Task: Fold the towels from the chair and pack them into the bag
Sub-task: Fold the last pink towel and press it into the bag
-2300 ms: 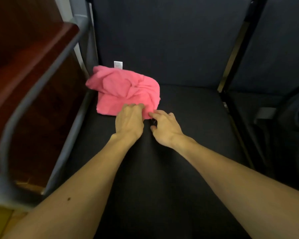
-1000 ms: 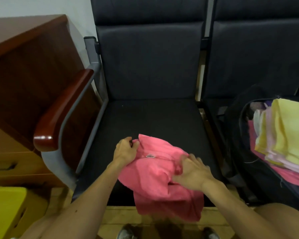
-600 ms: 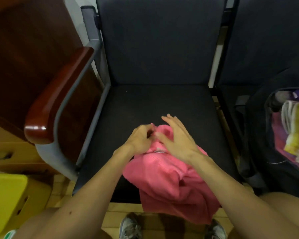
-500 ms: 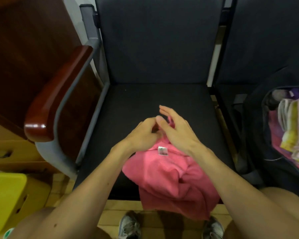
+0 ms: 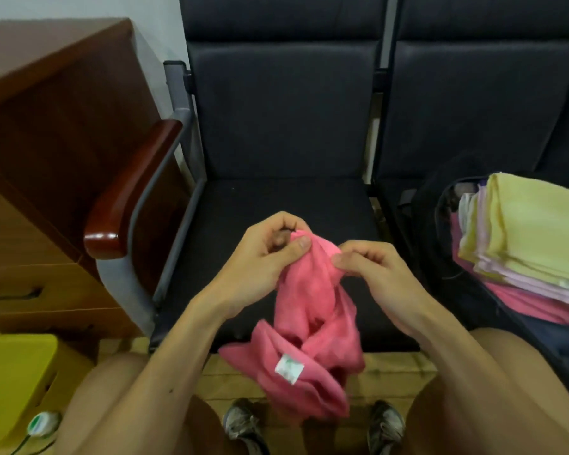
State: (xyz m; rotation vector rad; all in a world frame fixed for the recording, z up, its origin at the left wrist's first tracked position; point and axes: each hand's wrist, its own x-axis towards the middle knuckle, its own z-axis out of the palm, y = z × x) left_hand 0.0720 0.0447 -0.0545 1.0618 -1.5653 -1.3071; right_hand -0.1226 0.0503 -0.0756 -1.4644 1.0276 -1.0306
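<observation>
Dark padded chair seat [image 5: 266, 205] straight ahead, pink towel [image 5: 312, 300] held up over its front edge, not lying on it. Towel is bunched and twisted, hanging from the top edge down between the person's knees; lower folds sit above the wooden floor [image 5: 391, 372]. White label [image 5: 289, 368] faces up on a lower fold. Left hand [image 5: 260, 257] pinches the towel's top corner between thumb and curled fingers. Right hand [image 5: 372, 270] is just beside it, fingers curled, pinching the same top edge a little lower. Both hands close together, above the seat's front half. Right of that, on the neighbouring chair [image 5: 473, 110], black bag [image 5: 440, 257] lies open with a stack of folded towels [image 5: 532, 231] in it: yellow on top, pale lilac and pink below. Left of the seat: red-brown wooden armrest [image 5: 128, 192] on a grey frame, then a dark wooden desk [image 5: 46, 126]. Yellow box [image 5: 14, 382] on the floor at lower left. Two shoes [image 5: 243, 425] at the bottom edge, under the towel.
</observation>
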